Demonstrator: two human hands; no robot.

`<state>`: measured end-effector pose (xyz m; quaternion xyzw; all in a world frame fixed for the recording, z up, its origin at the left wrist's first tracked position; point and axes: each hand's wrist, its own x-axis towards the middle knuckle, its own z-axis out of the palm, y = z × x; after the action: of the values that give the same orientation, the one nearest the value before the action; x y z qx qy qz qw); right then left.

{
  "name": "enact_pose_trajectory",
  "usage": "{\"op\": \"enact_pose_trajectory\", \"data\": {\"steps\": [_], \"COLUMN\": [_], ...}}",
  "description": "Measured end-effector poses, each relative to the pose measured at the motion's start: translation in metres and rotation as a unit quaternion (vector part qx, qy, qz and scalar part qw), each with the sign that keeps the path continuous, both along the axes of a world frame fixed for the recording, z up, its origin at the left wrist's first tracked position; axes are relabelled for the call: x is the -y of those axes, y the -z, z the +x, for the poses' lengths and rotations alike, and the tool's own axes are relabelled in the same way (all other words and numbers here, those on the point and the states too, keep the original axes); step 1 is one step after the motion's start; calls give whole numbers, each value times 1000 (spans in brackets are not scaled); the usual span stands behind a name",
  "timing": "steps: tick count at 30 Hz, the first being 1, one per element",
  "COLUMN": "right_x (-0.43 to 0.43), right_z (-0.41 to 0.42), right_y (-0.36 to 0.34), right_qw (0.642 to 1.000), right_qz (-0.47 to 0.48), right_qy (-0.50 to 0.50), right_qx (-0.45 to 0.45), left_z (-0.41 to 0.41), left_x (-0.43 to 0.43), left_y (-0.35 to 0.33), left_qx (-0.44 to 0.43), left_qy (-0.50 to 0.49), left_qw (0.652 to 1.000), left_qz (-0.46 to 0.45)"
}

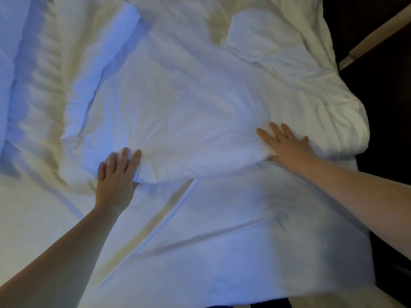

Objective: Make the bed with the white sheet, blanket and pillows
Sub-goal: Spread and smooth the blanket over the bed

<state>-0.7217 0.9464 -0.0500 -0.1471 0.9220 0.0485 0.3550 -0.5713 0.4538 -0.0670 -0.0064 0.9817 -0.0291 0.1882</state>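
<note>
A large puffy white pillow (189,121) lies across the middle of the bed. My left hand (117,174) grips its near left corner, fingers dug into the top and thumb at the lower edge. My right hand (287,145) holds the near right edge, fingers spread on top and the thumb tucked under. A second white pillow (266,36) lies behind it at the far right. White bedding (222,241) with long creases covers the near part of the bed under my arms. Rumpled white cloth (40,103) runs along the left.
The bed's right edge (364,196) drops to a dark floor (389,112). A pale strip of wood (373,34) crosses the dark area at the top right. A bunched white corner (349,121) bulges at the right edge.
</note>
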Motion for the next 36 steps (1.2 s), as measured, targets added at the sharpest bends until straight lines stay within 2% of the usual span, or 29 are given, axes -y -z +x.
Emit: {"op": "enact_pose_trajectory", "data": {"steps": [4, 7, 14, 18, 24, 27, 31, 34, 36], "right_x": [-9, -12, -20, -24, -43, -51, -62, -71, -83], "right_z": [-9, -4, 30, 62, 152, 218, 279, 300, 317], "right_y": [-13, -36, -93, -119, -134, -140, -142, -143, -146], "right_qw": [998, 998, 999, 998, 999, 997, 991, 987, 989], "right_qz": [-43, -61, -13, -18, -42, -40, 41, 70, 69], "right_qy": [-15, -19, -45, -52, -10, -47, -129, -145, -128], "right_qx": [35, 19, -16, -35, 28, 54, 15, -13, 0], "left_z": [-3, -1, 27, 59, 144, 212, 270, 294, 313], "left_x": [6, 8, 10, 7, -2, -18, -46, -61, -72], "left_y": [-9, -29, -79, -100, -127, -133, -130, -131, -136], "left_qx": [16, 22, 27, 34, 91, 111, 127, 123, 128], "left_qy": [15, 12, 16, 11, 28, 31, 4, -15, -10], "left_qw": [1000, 999, 997, 997, 994, 993, 992, 991, 991], "left_qz": [14, 36, 74, 71, 50, 37, 29, 42, 40]}}
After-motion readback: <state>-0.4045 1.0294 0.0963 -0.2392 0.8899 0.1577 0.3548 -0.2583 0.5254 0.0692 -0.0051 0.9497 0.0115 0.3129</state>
